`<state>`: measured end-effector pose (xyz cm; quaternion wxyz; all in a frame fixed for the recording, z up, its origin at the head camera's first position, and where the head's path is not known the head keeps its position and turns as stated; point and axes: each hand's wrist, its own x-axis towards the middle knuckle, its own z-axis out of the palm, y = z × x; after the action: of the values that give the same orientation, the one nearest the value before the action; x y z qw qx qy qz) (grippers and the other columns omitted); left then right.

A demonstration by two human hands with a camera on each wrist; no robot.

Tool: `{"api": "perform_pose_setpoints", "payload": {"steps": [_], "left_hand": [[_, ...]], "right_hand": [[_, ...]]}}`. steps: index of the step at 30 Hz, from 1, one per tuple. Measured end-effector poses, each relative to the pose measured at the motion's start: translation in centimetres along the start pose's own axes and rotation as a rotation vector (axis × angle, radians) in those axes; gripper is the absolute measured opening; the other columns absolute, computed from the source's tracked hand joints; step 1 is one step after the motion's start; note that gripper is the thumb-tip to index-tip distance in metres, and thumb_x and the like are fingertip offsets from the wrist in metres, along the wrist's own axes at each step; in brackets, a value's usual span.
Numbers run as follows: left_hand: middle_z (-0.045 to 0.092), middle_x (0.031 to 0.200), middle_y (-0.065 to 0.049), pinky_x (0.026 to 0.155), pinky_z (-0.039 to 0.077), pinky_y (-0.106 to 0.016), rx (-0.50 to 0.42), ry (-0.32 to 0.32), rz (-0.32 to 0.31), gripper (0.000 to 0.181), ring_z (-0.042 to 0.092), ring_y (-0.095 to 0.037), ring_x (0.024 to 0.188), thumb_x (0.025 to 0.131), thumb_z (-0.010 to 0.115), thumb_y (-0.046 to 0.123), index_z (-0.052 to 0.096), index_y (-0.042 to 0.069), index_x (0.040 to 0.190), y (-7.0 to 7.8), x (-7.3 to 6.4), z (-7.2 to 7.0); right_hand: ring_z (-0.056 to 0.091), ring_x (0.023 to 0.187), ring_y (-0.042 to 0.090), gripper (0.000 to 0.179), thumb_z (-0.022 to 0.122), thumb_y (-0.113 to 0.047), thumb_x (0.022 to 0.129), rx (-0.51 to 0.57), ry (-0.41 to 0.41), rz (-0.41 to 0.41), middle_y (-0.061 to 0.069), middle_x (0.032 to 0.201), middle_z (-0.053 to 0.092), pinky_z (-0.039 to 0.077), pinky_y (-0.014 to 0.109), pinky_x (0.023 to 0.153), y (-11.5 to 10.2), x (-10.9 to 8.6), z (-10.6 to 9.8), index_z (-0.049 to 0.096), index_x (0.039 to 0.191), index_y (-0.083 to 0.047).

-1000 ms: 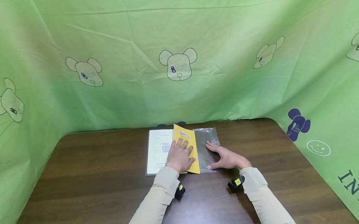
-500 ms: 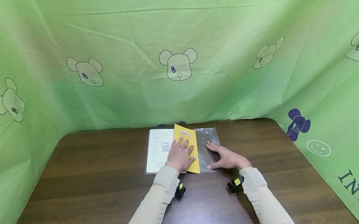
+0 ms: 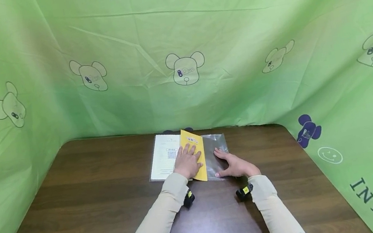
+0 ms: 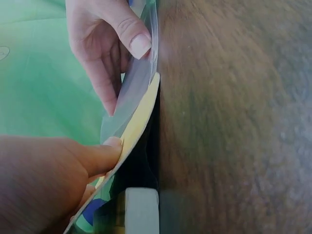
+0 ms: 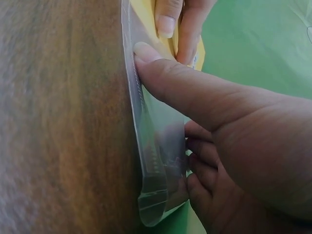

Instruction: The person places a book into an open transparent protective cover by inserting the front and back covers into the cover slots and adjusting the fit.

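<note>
A booklet lies open near the far edge of the table, its white printed page (image 3: 161,159) on the left. The yellow cover (image 3: 198,144) stands partly raised, as its bowed edge in the left wrist view shows. My left hand (image 3: 187,162) rests on this cover with fingers spread and thumb near the lower edge. Right of it extends a clear plastic book cover (image 3: 211,155). My right hand (image 3: 235,164) touches the plastic, thumb at the near edge and fingers farther up. In the right wrist view the plastic flap (image 5: 163,131) bends up slightly under that thumb.
The brown wooden table (image 3: 88,213) extends around the booklet. A green curtain (image 3: 132,100) with bear prints hangs close behind the table and along both sides. Black cameras sit on both wrists, near the tabletop.
Both hands keep almost the same places on the yellow cover and the plastic. The white page has shifted very slightly to the left.
</note>
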<state>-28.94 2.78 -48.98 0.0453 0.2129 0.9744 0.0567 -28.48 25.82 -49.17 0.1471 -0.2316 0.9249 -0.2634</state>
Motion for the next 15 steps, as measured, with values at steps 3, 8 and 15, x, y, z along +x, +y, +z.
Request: {"api": "perform_pose_setpoints", "payload": {"steps": [3,8,15], "left_hand": [[0.031,0.167,-0.003,0.129,0.010,-0.048,0.004,0.007,-0.011,0.054,0.018,-0.028,0.157,0.104,0.053,0.044,0.049,0.023,0.153,0.13,0.10,0.10],[0.032,0.166,-0.004,0.128,0.011,-0.049,-0.016,0.029,-0.011,0.054,0.019,-0.029,0.156,0.103,0.053,0.044,0.050,0.022,0.152,0.20,0.23,0.28],[0.032,0.166,-0.005,0.128,0.011,-0.050,-0.042,0.033,-0.004,0.054,0.018,-0.030,0.157,0.103,0.055,0.044,0.051,0.021,0.151,0.47,0.35,0.44]], "right_hand": [[0.019,0.154,0.041,0.093,0.080,-0.034,0.088,-0.006,-0.005,0.006,0.021,0.167,0.022,0.025,0.057,0.123,-0.08,-0.03,-0.06,0.030,0.157,0.003],[0.020,0.154,0.041,0.093,0.080,-0.034,0.088,-0.010,-0.005,0.013,0.021,0.167,0.022,0.024,0.057,0.123,-0.21,-0.08,-0.11,0.030,0.157,0.003],[0.019,0.154,0.041,0.093,0.080,-0.034,0.089,-0.014,-0.008,0.021,0.021,0.167,0.022,0.024,0.057,0.123,-0.36,-0.04,-0.16,0.030,0.158,0.002]]}}
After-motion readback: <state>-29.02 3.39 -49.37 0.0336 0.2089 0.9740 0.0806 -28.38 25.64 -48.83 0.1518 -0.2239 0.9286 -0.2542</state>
